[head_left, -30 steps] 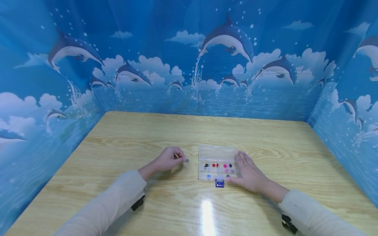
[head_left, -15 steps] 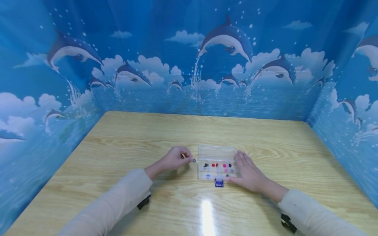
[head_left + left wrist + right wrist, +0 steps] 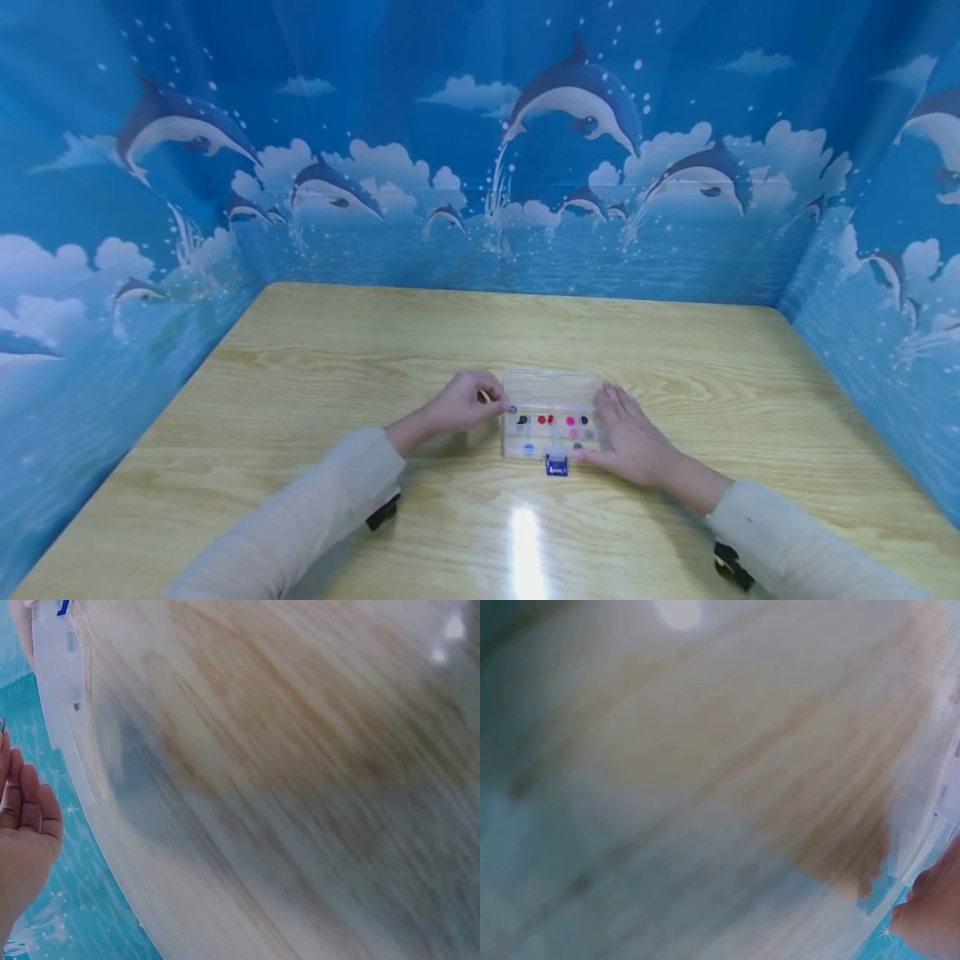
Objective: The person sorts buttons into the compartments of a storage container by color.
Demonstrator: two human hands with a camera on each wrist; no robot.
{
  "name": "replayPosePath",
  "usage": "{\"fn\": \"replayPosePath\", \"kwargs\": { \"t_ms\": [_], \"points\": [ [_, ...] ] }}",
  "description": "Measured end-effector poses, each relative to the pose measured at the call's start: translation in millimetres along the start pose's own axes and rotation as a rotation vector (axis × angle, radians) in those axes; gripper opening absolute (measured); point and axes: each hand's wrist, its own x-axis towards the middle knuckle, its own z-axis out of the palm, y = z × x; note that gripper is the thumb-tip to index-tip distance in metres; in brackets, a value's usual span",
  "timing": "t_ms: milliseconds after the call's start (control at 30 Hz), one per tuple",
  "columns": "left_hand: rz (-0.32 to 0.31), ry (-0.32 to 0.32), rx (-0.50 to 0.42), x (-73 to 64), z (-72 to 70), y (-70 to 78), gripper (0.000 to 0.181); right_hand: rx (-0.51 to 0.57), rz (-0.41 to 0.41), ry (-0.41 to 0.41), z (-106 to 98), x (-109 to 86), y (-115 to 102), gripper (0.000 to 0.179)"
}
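Note:
A clear plastic compartment box (image 3: pixel 550 389) lies on the table with its lid raised at the back and a blue latch (image 3: pixel 557 465) at its front. Small red pieces (image 3: pixel 542 420), pink pieces (image 3: pixel 571 422) and several dark or blue ones show inside. My left hand (image 3: pixel 467 402) pinches a small dark round piece (image 3: pixel 512 409) between thumb and forefinger, over the box's left edge; its exact kind I cannot tell. My right hand (image 3: pixel 637 443) rests along the box's right side, fingers straight, thumb at the front corner. In the left wrist view the left hand (image 3: pixel 28 847) shows only partly.
The wood-grain table (image 3: pixel 360 333) carries the box near its middle. A bright light reflection (image 3: pixel 527 550) lies in front of it. Blue dolphin-printed curtains (image 3: pixel 465 242) enclose the table at the back and both sides.
My left hand has moved right with the small round piece, from beside the box to over its left edge. The right hand and the box have stayed put.

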Motion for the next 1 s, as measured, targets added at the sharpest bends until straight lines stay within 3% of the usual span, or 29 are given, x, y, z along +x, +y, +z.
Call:
{"fn": "replayPosePath", "kwargs": {
  "t_ms": [333,567,1000],
  "points": [
    [0.034,-0.031,-0.007,7.6,12.3,11.2,0.007,0.004,-0.001,0.004,0.7,-1.1,0.8,0.101],
    [0.002,-0.062,-0.026,11.2,22.3,15.3,0.006,0.006,-0.002,0.004,0.1,-0.9,0.7,0.101],
    [0.081,-0.09,0.032,15.7,35.5,23.7,0.006,-0.002,-0.011,0.002,-1.9,0.0,-0.1,0.101]
  ]
}}
